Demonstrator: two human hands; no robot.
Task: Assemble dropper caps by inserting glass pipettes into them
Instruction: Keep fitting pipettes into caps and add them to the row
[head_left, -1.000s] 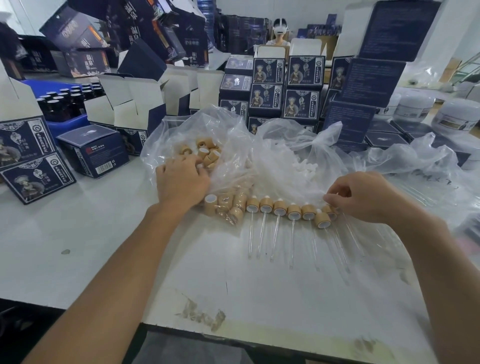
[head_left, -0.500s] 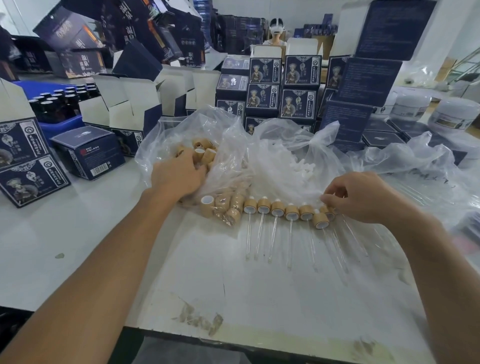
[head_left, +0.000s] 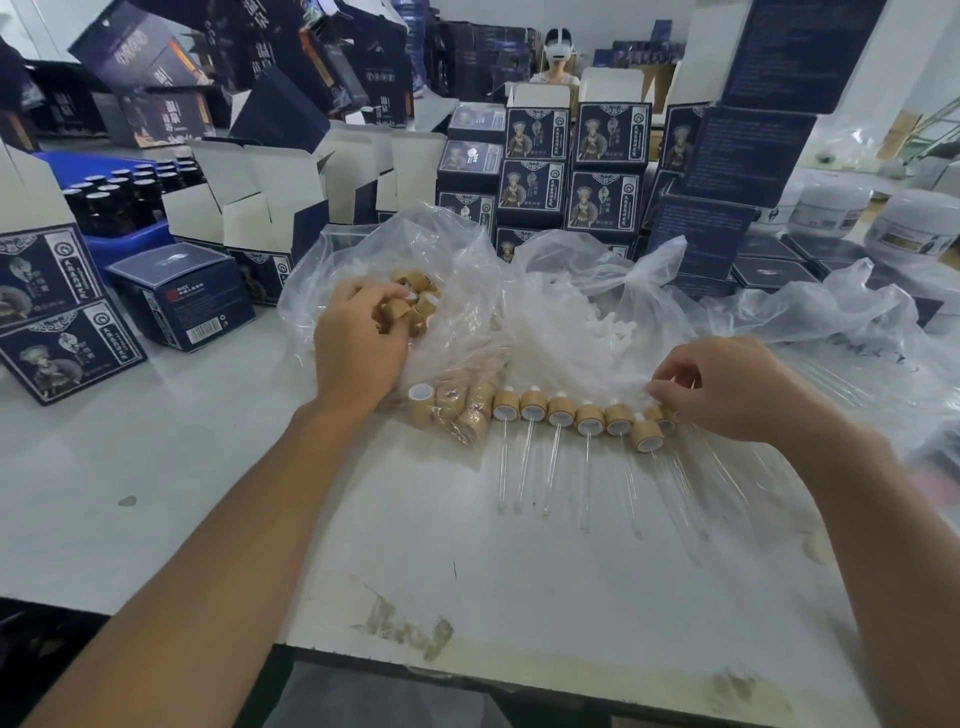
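A row of assembled droppers (head_left: 560, 415), bamboo-coloured caps with glass pipettes (head_left: 553, 467) pointing toward me, lies on the white table (head_left: 208, 467). Loose bamboo caps (head_left: 457, 410) lie at the row's left end, and more sit inside a clear plastic bag (head_left: 457, 291). My left hand (head_left: 358, 343) reaches into that bag, its fingers curled round a cap (head_left: 397, 310). At the row's right end my right hand (head_left: 727, 389) pinches the last dropper's cap (head_left: 666, 423). White rubber bulbs (head_left: 608, 332) show through a second bag.
Dark blue printed boxes (head_left: 605, 171) stack behind the bags, with open cartons (head_left: 249, 202) and a blue crate of dark bottles (head_left: 124, 208) at the left. White jars (head_left: 914, 223) stand at the right. More clear plastic (head_left: 831, 332) with pipettes lies right. A person sits far behind.
My left hand has moved farther into the cap bag and closed its fingers on a cap. My right hand stays at the row's right end.
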